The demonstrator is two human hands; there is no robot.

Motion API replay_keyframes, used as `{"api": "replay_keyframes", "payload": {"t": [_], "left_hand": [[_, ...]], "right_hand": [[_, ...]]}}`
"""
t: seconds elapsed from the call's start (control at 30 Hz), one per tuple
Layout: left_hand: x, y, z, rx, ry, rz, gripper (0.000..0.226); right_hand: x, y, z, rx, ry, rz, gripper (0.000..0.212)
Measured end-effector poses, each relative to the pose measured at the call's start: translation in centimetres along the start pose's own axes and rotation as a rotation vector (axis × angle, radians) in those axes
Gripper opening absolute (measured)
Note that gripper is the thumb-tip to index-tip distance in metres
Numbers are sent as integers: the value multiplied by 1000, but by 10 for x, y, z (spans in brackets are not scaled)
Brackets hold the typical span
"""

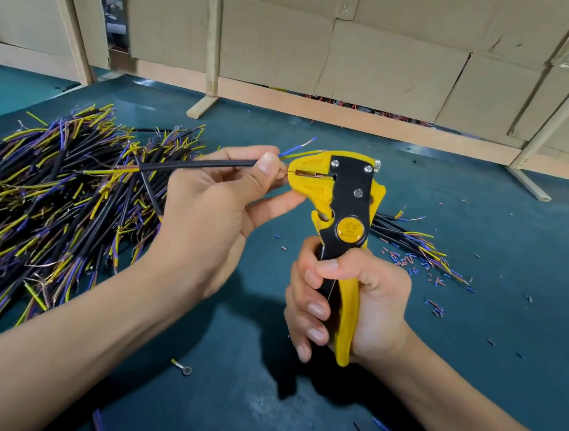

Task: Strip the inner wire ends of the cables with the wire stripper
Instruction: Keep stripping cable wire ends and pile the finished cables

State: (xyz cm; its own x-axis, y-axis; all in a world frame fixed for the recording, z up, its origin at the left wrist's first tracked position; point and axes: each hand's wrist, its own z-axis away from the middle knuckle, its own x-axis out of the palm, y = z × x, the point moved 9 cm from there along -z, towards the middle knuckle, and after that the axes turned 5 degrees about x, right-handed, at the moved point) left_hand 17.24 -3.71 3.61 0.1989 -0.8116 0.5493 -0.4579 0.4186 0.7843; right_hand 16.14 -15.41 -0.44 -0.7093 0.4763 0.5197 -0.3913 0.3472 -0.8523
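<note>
Two hands are at work, with one wire stripper (339, 216) and one black cable (198, 166) between them; a large heap of cables (47, 201), too many to count, lies on the green table (467, 386) to the left, and a smaller bundle of cables (408, 240) lies behind the stripper to the right. The left hand (214, 216) pinches the cable near its end between thumb and fingers, just beside the stripper's yellow head; three inner wires show there, a blue one (297, 147) and a yellow one fanning up and away, and a brown one running into the closed jaws. The right hand (347, 306) grips the stripper's handles, fingers curled round them, the tool upright with its head to the left. Many short bits of cut insulation (409, 262) lie scattered on the table to the right; one ring terminal (183, 367) lies near the left forearm.
</note>
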Motion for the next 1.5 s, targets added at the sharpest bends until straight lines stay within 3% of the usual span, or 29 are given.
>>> {"api": "replay_keyframes", "payload": {"t": [0.2, 0.33, 0.4, 0.57, 0.63, 0.73, 0.87, 1.2, 1.5], "left_hand": [[11, -21, 7, -266, 12, 220, 9], [-3, -30, 3, -442, 224, 480, 19], [-23, -17, -13, -350, 282, 442, 21], [-30, 13, -30, -104, 97, -19, 17], [-20, 11, -25, -79, 15, -77, 14], [-8, 8, -19, -57, -100, -162, 12], [2, 6, -12, 5, -189, -225, 8], [13, 0, -2, 98, -276, -307, 13], [13, -13, 3, -4, -240, -185, 5]], "right_hand": [[0, -1, -1, -22, -12, 11, 28], [3, -2, -1, -41, -59, -49, 23], [-3, -11, 2, -81, -45, -62, 21], [-22, -35, 1, -210, 183, -55, 12], [-38, -32, 0, -206, 354, -86, 37], [-45, -36, -1, -250, 397, 50, 18], [-52, -41, 7, -310, 478, 171, 11], [-47, -50, 9, -363, 459, 272, 15], [-47, -52, 6, -335, 458, 209, 15]]}}
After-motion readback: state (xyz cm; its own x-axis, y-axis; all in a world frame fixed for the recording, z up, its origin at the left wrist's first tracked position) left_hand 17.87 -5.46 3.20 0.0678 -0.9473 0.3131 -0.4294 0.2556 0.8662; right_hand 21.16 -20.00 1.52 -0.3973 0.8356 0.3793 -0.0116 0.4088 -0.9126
